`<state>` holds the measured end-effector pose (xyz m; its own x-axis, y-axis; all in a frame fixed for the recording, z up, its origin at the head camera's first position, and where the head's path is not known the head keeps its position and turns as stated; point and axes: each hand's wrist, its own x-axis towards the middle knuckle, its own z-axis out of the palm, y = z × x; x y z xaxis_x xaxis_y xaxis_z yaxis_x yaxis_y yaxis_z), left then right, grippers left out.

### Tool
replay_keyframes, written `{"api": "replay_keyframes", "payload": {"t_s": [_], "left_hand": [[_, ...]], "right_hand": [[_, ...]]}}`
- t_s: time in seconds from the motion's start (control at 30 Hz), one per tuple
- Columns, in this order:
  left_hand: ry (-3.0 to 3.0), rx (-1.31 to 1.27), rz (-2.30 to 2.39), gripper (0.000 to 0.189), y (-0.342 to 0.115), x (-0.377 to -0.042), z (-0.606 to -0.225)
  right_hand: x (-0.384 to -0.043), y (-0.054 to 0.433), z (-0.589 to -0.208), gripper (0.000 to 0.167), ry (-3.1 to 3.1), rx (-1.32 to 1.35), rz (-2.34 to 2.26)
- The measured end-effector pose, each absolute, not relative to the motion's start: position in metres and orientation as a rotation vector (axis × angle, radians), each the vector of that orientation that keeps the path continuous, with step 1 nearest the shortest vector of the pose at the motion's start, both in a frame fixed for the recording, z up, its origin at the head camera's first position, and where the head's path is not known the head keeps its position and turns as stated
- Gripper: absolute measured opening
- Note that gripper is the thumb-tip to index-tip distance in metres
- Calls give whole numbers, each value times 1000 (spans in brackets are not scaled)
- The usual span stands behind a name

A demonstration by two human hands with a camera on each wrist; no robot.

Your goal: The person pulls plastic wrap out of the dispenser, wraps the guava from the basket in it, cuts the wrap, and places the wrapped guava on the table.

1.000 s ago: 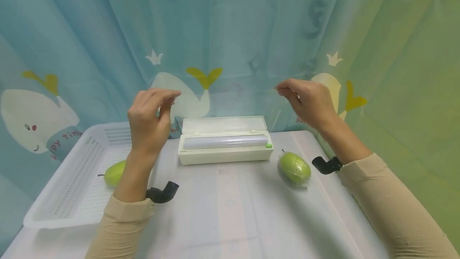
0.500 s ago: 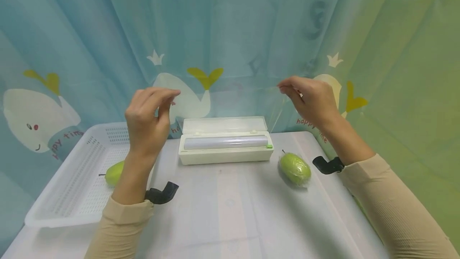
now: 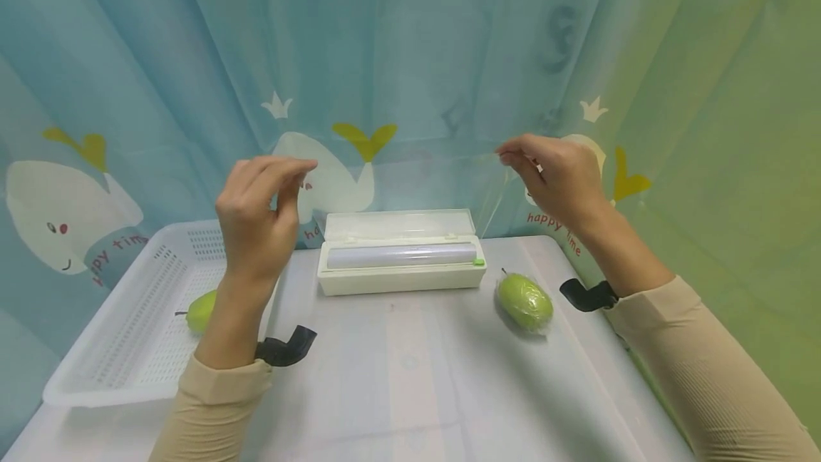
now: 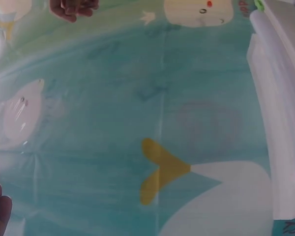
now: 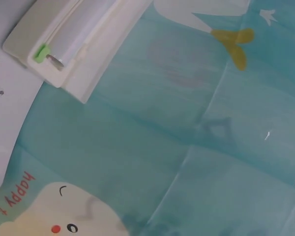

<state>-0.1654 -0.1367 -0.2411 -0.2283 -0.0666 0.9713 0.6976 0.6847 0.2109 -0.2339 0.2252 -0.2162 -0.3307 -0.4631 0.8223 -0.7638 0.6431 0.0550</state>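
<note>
Clear film hangs between your left hand and right hand, above the white box; your fingers clamp its edge at both ends (wrapped green fruit noted on the table, right of the box).

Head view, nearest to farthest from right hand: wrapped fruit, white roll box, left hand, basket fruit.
1. Wrapped fruit, below, and white roll box, lower left: too close to call.
2. Left hand, to the left, about level.
3. Basket fruit, far lower left.
</note>
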Motion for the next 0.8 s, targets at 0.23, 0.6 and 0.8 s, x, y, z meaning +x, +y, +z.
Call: {"api": "replay_keyframes", "payload": {"t_s": [0.23,0.6,0.8], "left_hand": [[-1643,-517,-777,15,-135,-164,-238],[-1653,-518,-775,11,-136,-163,-235],[-1645,-517,-776,10,-136,-162,-234]], "right_hand": [[-233,226,-212,6,-1964,968,435],[-231,226,-207,7,-1964,968,436],[-229,227,-206,7,-1962,958,449]]}}
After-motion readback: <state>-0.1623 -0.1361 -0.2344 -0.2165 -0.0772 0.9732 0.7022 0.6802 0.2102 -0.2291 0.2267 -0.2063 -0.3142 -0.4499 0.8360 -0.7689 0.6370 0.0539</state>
